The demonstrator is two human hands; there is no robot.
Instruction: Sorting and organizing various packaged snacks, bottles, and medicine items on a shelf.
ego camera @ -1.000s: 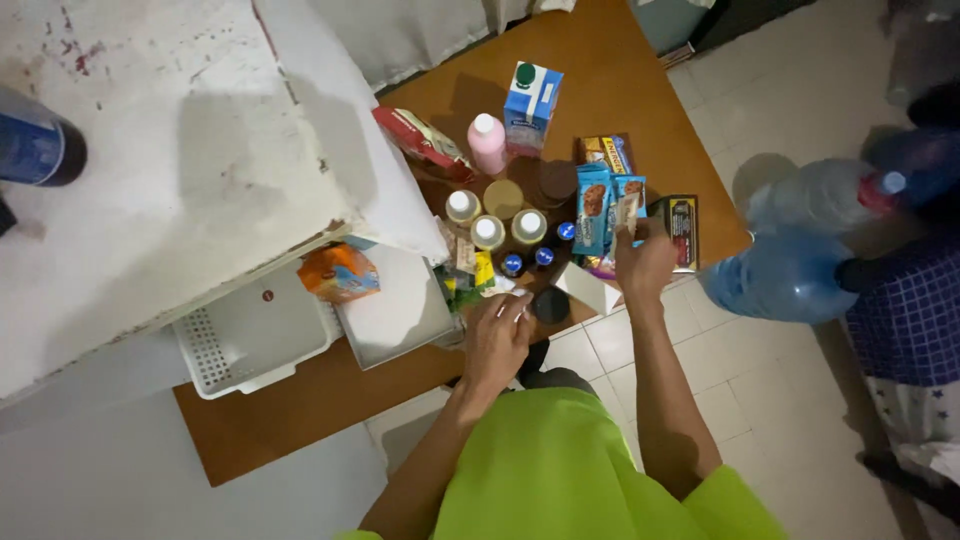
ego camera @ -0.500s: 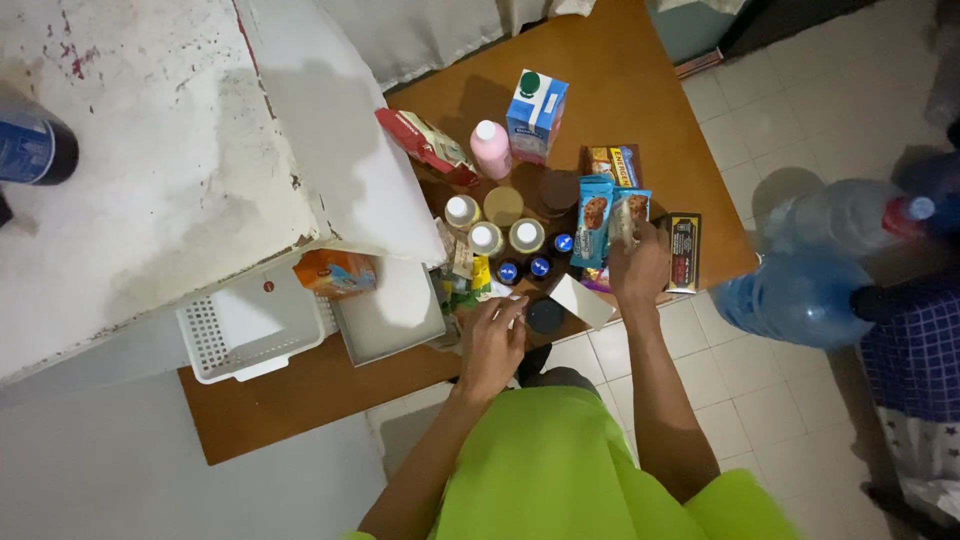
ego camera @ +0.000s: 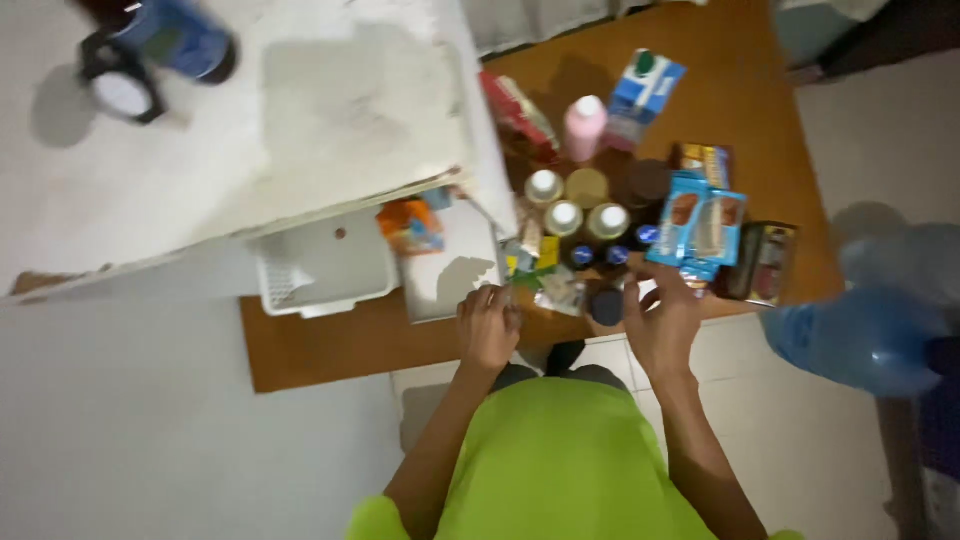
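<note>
A brown wooden table (ego camera: 330, 345) stands on pale floor tiles (ego camera: 830, 440).

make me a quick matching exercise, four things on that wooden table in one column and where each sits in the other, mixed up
Things:
1. pink bottle
2. blue carton
3. white basket
4. dark-lidded jar

Places:
A. at the table's near edge, between the left hand and the right hand
B. under the overhang of the white counter
C. far part of the table, with a green cap
D. just left of the blue carton

Pairs: 1-D, 2-C, 3-B, 4-A
</note>
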